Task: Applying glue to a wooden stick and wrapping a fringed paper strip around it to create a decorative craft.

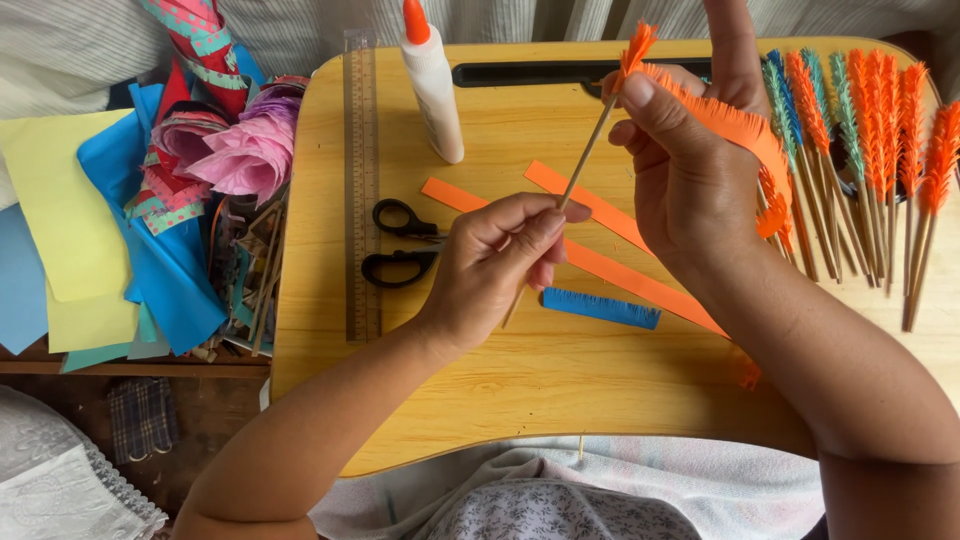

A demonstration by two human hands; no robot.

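Note:
My left hand (pixel 500 255) pinches a thin wooden skewer (pixel 588 150) that slants up to the right. Its top end carries a tuft of orange fringed paper (pixel 637 45). My right hand (pixel 690 150) holds the orange fringed paper strip (pixel 735 125), thumb pressing it near the skewer's tip; the strip trails over the back of the hand. Both hands hover over a wooden lap desk (pixel 520 380). Plain orange strips (pixel 600 265) and a blue fringed strip (pixel 602 308) lie on the desk under the hands.
Black scissors (pixel 400 242), a clear ruler (pixel 360 190) and a white glue bottle with an orange cap (pixel 432 80) lie left of the hands. Several finished orange, teal and blue fringed sticks (pixel 860 130) stand at the right. Coloured paper sheets (pixel 90 230) and paper flowers (pixel 245 150) pile up left.

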